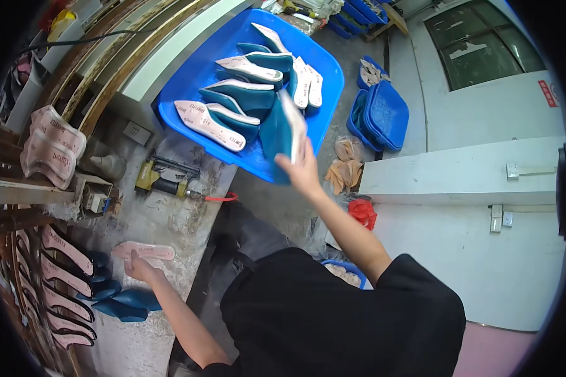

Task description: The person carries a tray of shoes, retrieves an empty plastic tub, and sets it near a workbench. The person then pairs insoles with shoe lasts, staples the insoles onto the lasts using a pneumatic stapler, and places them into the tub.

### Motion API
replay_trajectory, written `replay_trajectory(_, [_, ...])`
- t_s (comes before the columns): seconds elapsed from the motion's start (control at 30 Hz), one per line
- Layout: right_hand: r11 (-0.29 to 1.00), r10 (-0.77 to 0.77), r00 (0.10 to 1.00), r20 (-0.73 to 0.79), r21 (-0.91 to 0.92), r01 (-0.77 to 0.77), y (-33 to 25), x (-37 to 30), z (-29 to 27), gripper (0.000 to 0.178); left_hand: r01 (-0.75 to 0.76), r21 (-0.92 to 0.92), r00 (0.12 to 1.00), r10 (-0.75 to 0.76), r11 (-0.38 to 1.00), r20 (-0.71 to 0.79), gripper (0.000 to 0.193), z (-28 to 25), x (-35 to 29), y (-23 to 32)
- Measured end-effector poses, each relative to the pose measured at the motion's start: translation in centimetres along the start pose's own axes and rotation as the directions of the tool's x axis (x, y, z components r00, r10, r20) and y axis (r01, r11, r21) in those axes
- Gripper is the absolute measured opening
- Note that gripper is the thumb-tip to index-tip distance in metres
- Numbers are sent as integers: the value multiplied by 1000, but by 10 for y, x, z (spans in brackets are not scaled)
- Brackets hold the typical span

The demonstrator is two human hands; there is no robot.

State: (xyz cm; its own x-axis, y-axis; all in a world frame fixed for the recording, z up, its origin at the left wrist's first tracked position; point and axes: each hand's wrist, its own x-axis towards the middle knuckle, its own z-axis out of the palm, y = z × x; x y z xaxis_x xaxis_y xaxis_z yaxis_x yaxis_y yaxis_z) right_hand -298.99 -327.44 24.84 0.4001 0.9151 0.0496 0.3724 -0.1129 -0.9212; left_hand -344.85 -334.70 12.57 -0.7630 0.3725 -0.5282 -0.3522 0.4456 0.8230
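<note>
My right hand point(303, 169) grips a teal shoe last point(277, 135) with a pale insole on its sole, tilted over the near right corner of a blue plastic bin point(248, 157); motion blurs it slightly. Inside the bin lie several more teal shoe lasts point(258, 95) with pale pink insoles point(210, 125) facing up. At the left, my left hand point(141, 269) has its fingers on a loose pink insole point(151, 251) above the workbench point(132, 226). Just below that hand, several teal lasts point(122, 306) rest on the bench.
A yellow-green and black air stapler point(163, 183) with a red hose point(223, 198) lies between my left hand and the bin. Pink insoles stand stacked on the left rack point(53, 144), with black-edged ones point(66, 251) below. More blue bins point(383, 116) stand on the floor at right.
</note>
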Motion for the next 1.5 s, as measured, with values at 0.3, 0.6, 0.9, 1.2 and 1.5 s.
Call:
replay_trajectory(0.3, [891, -81, 965, -248, -452, -41, 71, 23, 52, 87, -272, 387, 893, 381, 881, -240, 83, -49, 94, -85])
replay_trajectory(0.6, [992, 120, 109, 987, -117, -38, -119, -199, 188, 87, 237, -241, 873, -98, 941, 477, 46, -105, -108, 52])
replay_trajectory(0.9, [942, 260, 159, 952, -214, -259, -137, -211, 184, 62, -104, 641, 971, 217, 760, -100, 49, -272, 2, -54])
replay_trajectory(1.2, [841, 112, -48, 993, -120, -528, -182, -245, 186, 81, 194, -667, 893, 152, 720, 424, 47, -193, -164, 30])
replay_trajectory(1.5, [930, -173, 52, 984, 180, -321, -198, -245, 129, 92, 247, -748, 855, 225, 617, 467, 37, -183, -192, 175])
